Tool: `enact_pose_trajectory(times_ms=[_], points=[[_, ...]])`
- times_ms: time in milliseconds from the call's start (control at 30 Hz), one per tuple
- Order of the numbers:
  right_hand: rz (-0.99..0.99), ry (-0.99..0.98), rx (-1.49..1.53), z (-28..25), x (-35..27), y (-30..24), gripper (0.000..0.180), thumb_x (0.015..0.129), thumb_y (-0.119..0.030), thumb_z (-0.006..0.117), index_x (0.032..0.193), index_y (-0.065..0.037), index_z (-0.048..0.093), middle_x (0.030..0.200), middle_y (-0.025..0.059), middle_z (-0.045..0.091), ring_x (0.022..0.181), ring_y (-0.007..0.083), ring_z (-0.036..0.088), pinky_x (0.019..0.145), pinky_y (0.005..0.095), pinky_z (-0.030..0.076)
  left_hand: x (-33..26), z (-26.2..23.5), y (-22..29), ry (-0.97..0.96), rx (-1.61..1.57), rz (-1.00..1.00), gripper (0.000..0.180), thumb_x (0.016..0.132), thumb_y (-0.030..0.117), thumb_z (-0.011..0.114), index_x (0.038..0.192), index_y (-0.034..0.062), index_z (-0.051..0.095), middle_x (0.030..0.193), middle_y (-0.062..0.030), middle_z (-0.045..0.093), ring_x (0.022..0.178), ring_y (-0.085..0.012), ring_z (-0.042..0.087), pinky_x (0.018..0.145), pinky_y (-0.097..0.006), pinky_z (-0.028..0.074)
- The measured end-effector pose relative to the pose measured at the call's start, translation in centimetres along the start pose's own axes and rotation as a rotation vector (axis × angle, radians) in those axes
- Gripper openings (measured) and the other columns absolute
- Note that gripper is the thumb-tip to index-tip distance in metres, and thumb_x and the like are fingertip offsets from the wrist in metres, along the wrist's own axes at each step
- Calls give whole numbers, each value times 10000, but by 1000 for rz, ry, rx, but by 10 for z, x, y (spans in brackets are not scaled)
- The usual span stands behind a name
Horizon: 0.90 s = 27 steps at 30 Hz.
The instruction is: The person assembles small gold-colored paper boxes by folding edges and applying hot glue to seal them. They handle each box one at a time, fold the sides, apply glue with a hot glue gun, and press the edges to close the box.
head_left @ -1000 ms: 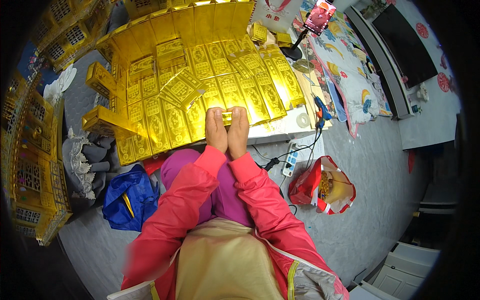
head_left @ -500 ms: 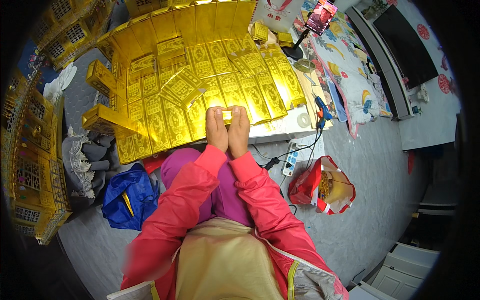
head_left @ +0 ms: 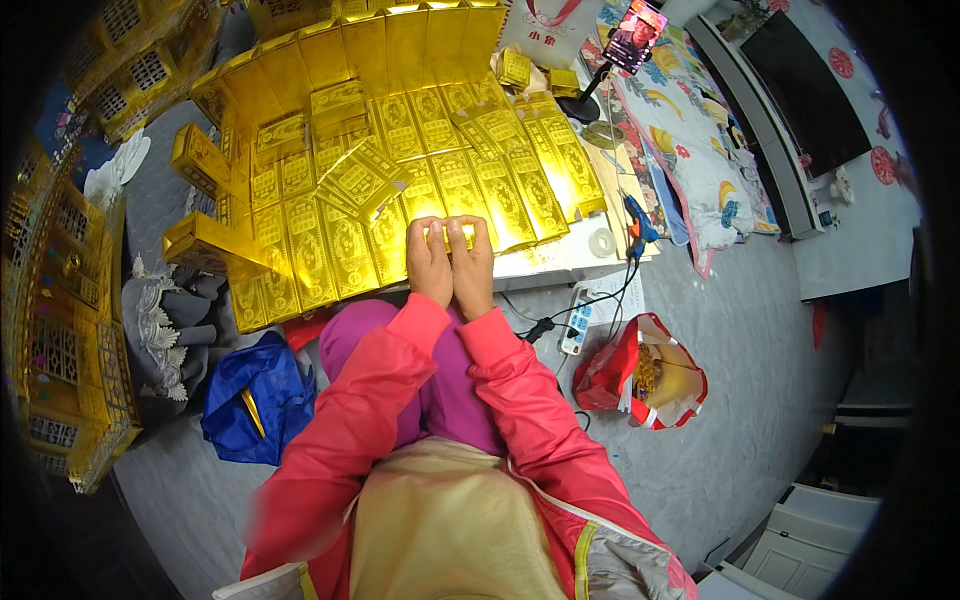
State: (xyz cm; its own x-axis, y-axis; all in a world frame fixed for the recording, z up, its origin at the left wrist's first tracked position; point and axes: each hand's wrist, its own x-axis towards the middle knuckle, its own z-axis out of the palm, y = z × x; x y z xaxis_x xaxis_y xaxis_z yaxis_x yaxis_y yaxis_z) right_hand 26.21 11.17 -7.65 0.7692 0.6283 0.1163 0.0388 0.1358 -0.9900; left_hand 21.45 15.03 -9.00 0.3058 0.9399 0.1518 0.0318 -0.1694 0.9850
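Head view shows our left hand (head_left: 428,265) and right hand (head_left: 472,268) side by side at the table's near edge, fingers curled and fingertips almost together. We cannot tell whether they pinch anything, since gold shows behind and between them. Working this close to the body probably steadies both hands.

Just beyond lie the flat gold boxes (head_left: 497,185), set side by side, likely to keep their edges in line. Loose gold cards (head_left: 360,178) lie fanned on top within easy reach, covering part of the pattern. A row of upright boxes (head_left: 310,55) walls off the back, limiting reach that way.

To the right we see a tape roll (head_left: 601,243) and a glue gun (head_left: 640,228), its cord trailing near a power strip (head_left: 576,328). A red bag (head_left: 600,382) and a blue bag (head_left: 285,385) flank our legs on the floor.
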Motion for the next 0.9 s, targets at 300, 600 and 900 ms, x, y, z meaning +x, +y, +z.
enact_pose_trajectory(times_ms=[300, 600, 900], points=[[-89, 19, -90, -1, 0, -5, 305, 1055, -269, 394, 997, -12, 548, 912, 120, 622, 879, 217, 572, 840, 336, 449, -1, -1, 2, -1, -16, -9, 300, 1054, 310, 405, 1034, 38, 530, 975, -91, 586, 935, -190, 543, 868, -323, 430], [-91, 35, -52, 1, 0, -7, 377, 1067, -290, 348, 955, 0, 561, 875, 107, 593, 847, 197, 546, 822, 330, 441, 0, 2, -1, 20, -156, 12, 323, 1057, 276, 355, 996, 27, 552, 931, -107, 563, 887, -224, 532, 844, -348, 430], [251, -257, 396, -45, 43, -31, 332, 1038, -298, 440, 1021, -13, 610, 940, 89, 638, 873, 172, 615, 829, 313, 486, 7, -48, 39, -391, -285, -68, 475, 1034, 383, 452, 1328, 10, 454, 1244, -112, 539, 1200, -186, 485, 1027, -321, 385]])
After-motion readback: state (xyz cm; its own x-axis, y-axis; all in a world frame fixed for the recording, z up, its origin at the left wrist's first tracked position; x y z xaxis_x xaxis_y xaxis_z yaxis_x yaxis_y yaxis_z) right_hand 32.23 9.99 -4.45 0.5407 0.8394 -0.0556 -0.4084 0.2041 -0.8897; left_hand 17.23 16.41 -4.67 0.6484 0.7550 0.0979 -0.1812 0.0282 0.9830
